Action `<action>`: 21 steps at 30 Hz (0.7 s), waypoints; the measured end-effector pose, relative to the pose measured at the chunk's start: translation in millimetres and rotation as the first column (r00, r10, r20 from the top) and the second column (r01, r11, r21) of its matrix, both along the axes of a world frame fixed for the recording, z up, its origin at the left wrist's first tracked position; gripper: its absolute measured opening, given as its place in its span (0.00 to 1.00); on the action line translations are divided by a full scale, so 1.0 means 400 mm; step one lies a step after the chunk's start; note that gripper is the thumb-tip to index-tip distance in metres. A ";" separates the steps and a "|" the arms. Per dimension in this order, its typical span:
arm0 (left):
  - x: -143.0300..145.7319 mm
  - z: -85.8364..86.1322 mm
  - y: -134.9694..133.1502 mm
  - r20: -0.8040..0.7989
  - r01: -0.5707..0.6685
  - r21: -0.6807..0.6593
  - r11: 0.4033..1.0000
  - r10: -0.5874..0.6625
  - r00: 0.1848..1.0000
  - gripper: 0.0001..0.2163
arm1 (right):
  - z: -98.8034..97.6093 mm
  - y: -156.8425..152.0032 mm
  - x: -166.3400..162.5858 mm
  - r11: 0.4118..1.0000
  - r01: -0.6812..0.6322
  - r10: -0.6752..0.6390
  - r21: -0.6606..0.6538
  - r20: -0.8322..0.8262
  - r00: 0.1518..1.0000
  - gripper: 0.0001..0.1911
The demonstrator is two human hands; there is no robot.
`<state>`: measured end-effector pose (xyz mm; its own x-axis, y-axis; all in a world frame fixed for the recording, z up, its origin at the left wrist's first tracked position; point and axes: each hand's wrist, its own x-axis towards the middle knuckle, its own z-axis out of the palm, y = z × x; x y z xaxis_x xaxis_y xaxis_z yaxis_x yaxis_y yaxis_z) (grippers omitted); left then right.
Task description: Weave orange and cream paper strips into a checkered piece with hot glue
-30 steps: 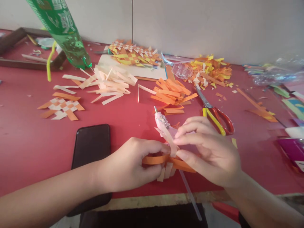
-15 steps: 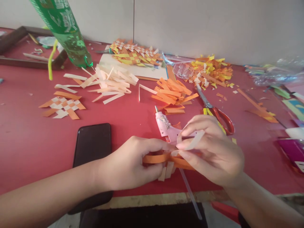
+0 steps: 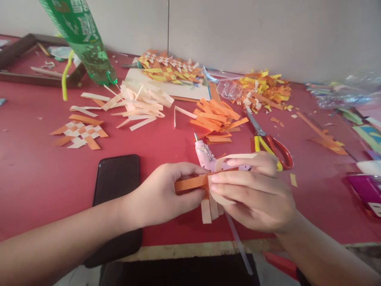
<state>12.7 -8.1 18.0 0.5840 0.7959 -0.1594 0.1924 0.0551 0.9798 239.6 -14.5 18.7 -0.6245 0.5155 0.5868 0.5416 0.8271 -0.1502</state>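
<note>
Both hands hold a small weave of orange and cream paper strips (image 3: 205,190) just above the red table's near edge. My left hand (image 3: 166,194) pinches the orange strips at the weave's left side. My right hand (image 3: 256,190) is closed on the right side and curls a cream strip (image 3: 235,157) over its fingers. A pink glue gun (image 3: 205,155) lies on the table right behind the weave.
A black phone (image 3: 116,182) lies under my left forearm. Red and yellow scissors (image 3: 269,143) lie to the right of the glue gun. Piles of cream strips (image 3: 137,104) and orange strips (image 3: 214,115), woven pieces (image 3: 79,134), scraps (image 3: 262,91) and a green bottle (image 3: 83,39) lie farther back.
Both hands have lifted the weave a little away from the table edge. The right hand has bent the cream strip over from upright to a loop across its fingers.
</note>
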 end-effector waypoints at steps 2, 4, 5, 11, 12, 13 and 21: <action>0.000 0.002 0.001 -0.003 0.000 -0.001 1.000 0.000 1.000 0.09 | -0.001 0.001 0.001 1.000 0.012 -0.012 -0.007 0.010 1.000 0.16; -0.001 0.003 0.003 -0.006 0.007 -0.005 1.000 -0.007 1.000 0.10 | -0.004 0.001 0.003 1.000 0.021 -0.021 -0.012 0.008 1.000 0.17; -0.001 0.004 0.003 -0.007 0.011 -0.008 1.000 -0.011 1.000 0.10 | -0.006 0.001 0.005 0.999 0.025 -0.025 -0.020 0.006 1.000 0.17; -0.003 0.004 0.002 0.000 0.035 -0.013 0.999 -0.035 0.999 0.11 | -0.009 -0.002 0.011 0.998 0.021 -0.023 -0.051 -0.021 1.000 0.18; -0.003 0.004 0.002 0.002 0.036 -0.009 0.999 -0.036 0.999 0.11 | -0.008 -0.001 0.010 0.998 0.022 -0.024 -0.056 -0.024 0.999 0.18; -0.003 0.003 0.001 0.002 0.038 -0.006 0.999 -0.038 0.999 0.11 | -0.007 -0.001 0.009 0.998 0.025 -0.026 -0.063 -0.020 0.999 0.19; -0.002 0.001 0.003 -0.001 0.028 0.012 1.000 -0.028 1.000 0.12 | -0.009 0.000 0.009 0.997 0.019 -0.020 -0.071 -0.013 1.000 0.19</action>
<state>11.8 -6.9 18.4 0.6059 0.7812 -0.1503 0.1942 0.0380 0.9802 243.2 -14.4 15.1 -0.6064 0.5681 0.5563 0.5548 0.8035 -0.2157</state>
